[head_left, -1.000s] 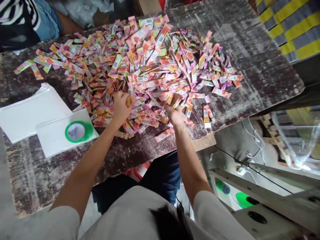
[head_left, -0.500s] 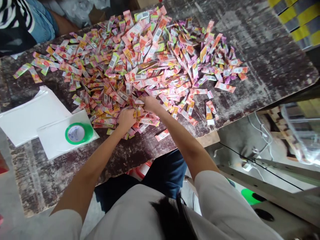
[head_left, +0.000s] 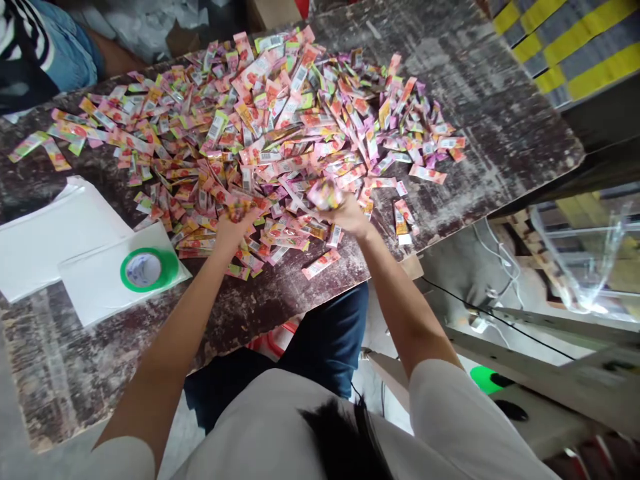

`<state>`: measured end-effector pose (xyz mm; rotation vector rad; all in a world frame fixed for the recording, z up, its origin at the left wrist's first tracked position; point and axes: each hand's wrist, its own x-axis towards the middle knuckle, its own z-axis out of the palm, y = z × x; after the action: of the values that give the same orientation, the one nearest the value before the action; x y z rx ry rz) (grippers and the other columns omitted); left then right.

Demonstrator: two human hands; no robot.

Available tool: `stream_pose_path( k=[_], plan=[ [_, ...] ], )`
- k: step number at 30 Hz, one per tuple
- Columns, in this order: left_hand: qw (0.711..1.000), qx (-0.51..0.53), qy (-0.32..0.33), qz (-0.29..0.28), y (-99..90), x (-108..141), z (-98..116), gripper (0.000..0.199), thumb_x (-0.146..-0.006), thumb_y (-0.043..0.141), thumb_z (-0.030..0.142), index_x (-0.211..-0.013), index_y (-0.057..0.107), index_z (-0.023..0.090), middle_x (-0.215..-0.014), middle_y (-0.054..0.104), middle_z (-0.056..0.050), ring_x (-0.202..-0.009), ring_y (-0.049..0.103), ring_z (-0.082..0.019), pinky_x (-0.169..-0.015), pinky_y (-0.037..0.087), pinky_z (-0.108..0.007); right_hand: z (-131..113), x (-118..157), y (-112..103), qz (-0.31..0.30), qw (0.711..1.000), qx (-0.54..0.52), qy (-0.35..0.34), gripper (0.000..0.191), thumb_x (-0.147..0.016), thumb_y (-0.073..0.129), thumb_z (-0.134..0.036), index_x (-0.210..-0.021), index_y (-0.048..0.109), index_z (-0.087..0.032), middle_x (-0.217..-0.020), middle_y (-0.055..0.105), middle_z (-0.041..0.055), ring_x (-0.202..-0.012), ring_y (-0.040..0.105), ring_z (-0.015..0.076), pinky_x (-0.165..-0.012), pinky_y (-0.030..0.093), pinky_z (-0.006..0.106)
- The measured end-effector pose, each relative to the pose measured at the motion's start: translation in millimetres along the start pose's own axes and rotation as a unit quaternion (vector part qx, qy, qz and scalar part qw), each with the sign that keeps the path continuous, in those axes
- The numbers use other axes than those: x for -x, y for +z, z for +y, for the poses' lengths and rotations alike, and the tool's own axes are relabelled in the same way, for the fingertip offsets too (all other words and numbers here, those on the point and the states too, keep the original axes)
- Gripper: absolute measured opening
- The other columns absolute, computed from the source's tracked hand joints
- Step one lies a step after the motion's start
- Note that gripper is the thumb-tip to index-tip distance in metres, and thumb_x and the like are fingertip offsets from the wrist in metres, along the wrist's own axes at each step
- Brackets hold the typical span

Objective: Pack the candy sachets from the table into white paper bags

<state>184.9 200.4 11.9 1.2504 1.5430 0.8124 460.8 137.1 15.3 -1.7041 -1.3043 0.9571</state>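
Pink sachets [head_left: 280,157] heaped over worn table [head_left: 500,120]. Right hand [head_left: 347,213] gripping small blurred bunch [head_left: 324,195] at heap's near side. Left hand [head_left: 234,227] also near side, fingers bent against sachets; can't tell if gripping. Green tape [head_left: 149,270] on white pack [head_left: 95,283], left of heap.
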Motion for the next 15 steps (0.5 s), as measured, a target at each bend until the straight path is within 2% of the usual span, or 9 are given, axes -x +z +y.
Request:
stream_pose_path(
  k=[2,4,6,7,9,12,13,15],
  plan=[
    [0.983,-0.166,0.034,-0.065,25.5,1,4,0.028,-0.065,0.077,0.039,-0.083,0.067,0.019,-0.082,0.071,-0.006,-0.084,0.067,-0.025,-0.080,0.054,-0.037,4,3,18,-0.067,0.987,0.149,-0.006,0.030,-0.065,0.079,-0.026,-0.091,0.069,-0.016,-0.087,0.070,0.0067,-0.085,0.066,0.0247,-0.084,0.056,0.041],
    [0.940,-0.320,0.057,-0.107,47.0,0,8,0.027,-0.067,0.076,0.037,-0.084,0.068,0.017,-0.085,0.072,-0.010,-0.088,0.068,-0.028,-0.082,0.051,-0.038,5,-3,36,-0.103,0.955,0.277,0.006,0.031,-0.063,0.076,-0.014,-0.093,0.069,-0.016,-0.091,0.071,0.0099,-0.090,0.066,0.0271,-0.088,0.054,0.041],
    [0.902,-0.407,0.073,-0.124,59.6,-1,9,0.024,-0.072,0.072,0.035,-0.086,0.068,0.017,-0.089,0.072,-0.013,-0.092,0.068,-0.030,-0.081,0.050,-0.038,4,-10,47,-0.125,0.933,0.338,0.014,0.035,-0.060,0.075,-0.005,-0.093,0.070,-0.016,-0.094,0.072,0.0134,-0.094,0.065,0.0306,-0.089,0.052,0.043],
    [0.893,-0.425,0.084,-0.125,61.6,-2,8,0.022,-0.074,0.070,0.034,-0.086,0.068,0.017,-0.090,0.072,-0.014,-0.092,0.068,-0.030,-0.081,0.050,-0.038,3,-13,48,-0.129,0.932,0.338,0.015,0.036,-0.059,0.074,-0.004,-0.093,0.070,-0.016,-0.095,0.072,0.0141,-0.095,0.065,0.0316,-0.090,0.051,0.043],
    [0.894,-0.421,0.100,-0.115,56.8,-2,4,0.017,-0.076,0.067,0.033,-0.084,0.067,0.018,-0.089,0.072,-0.012,-0.091,0.067,-0.028,-0.080,0.050,-0.036,4,-11,45,-0.117,0.952,0.282,0.003,0.034,-0.060,0.076,-0.008,-0.093,0.071,-0.017,-0.095,0.072,0.0125,-0.093,0.066,0.0299,-0.090,0.051,0.043],
    [0.938,-0.321,0.102,-0.077,31.9,0,-7,0.015,-0.075,0.069,0.033,-0.081,0.066,0.020,-0.083,0.070,-0.006,-0.086,0.066,-0.023,-0.080,0.050,-0.033,8,6,27,-0.043,0.996,0.078,-0.007,0.029,-0.064,0.080,-0.028,-0.090,0.071,-0.020,-0.092,0.072,0.0052,-0.087,0.067,0.0234,-0.087,0.052,0.039],
    [0.958,-0.265,0.099,-0.056,20.8,2,-11,0.016,-0.073,0.070,0.033,-0.081,0.065,0.020,-0.082,0.070,-0.005,-0.085,0.066,-0.022,-0.081,0.051,-0.031,9,14,20,-0.005,1.000,-0.004,-0.001,0.032,-0.064,0.080,-0.037,-0.090,0.070,-0.020,-0.089,0.071,0.0035,-0.086,0.067,0.0222,-0.085,0.053,0.038],
    [0.988,-0.131,0.078,-0.019,-1.7,7,-16,0.019,-0.071,0.073,0.033,-0.083,0.066,0.020,-0.084,0.069,-0.004,-0.086,0.065,-0.020,-0.082,0.052,-0.031,11,30,6,0.077,0.985,-0.150,0.019,0.042,-0.062,0.079,-0.052,-0.088,0.069,-0.020,-0.086,0.070,0.0024,-0.086,0.067,0.0220,-0.080,0.055,0.037]
  ],
)
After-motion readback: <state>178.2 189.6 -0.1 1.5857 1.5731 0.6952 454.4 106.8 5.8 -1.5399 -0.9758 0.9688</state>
